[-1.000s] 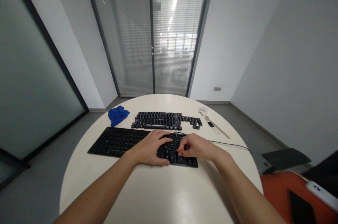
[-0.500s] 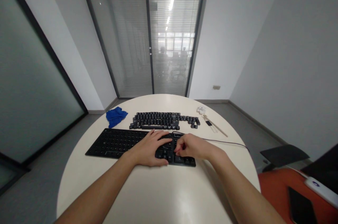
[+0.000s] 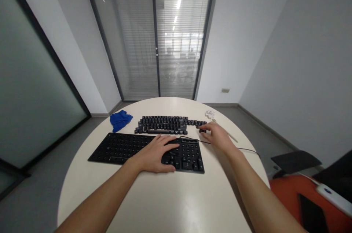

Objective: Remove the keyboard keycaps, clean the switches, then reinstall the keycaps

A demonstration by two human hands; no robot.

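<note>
A black keyboard base (image 3: 118, 148) lies across the table, most of its keycaps off; a few remain at its lower right part. Flat on it, with fingers spread, rests my left hand (image 3: 157, 154). Behind the base, loose black keycaps (image 3: 162, 123) are laid out in keyboard order. My right hand (image 3: 217, 137) is over the right end of these rows, its thumb and forefinger parted around the keycaps there (image 3: 202, 130). It partly covers that group, and I see no keycap lifted in it.
A blue cloth (image 3: 121, 120) lies at the back left of the round table (image 3: 154, 203). Crumpled white tissue (image 3: 210, 114) and a thin stick (image 3: 229, 136) sit at the back right. The keyboard cable (image 3: 249, 150) runs off the right edge. An orange chair (image 3: 286, 196) stands at right.
My right hand has moved from the keyboard's number pad, away from me and to the right, to the loose keycaps, its fingers opening. My left hand stays put.
</note>
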